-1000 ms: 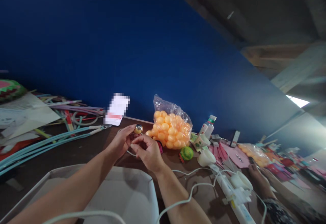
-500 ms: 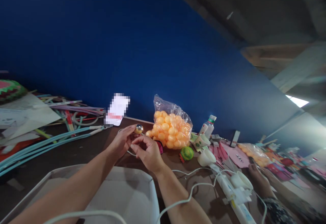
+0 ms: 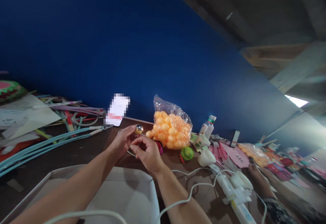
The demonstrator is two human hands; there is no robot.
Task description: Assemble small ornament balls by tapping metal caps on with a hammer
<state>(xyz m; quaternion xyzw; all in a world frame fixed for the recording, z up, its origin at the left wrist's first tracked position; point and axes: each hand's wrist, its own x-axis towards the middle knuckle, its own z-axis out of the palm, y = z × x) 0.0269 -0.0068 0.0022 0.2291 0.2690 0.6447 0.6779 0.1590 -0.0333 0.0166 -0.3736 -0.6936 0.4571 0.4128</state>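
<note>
L hand pinches 1 small shiny metal ball at fingertips, held above the table, just left of bag of orange balls. R hand sits just below the ball, fingers curled in a narrow pinch; contents: cannot tell. White box lies under forearms.

Clear bag of orange balls sits far back on the brown table, water bottle and white cup off to its right. Green ball is just beside the cup. Teal tubes sprawl on the left, and a white box sits up close.
</note>
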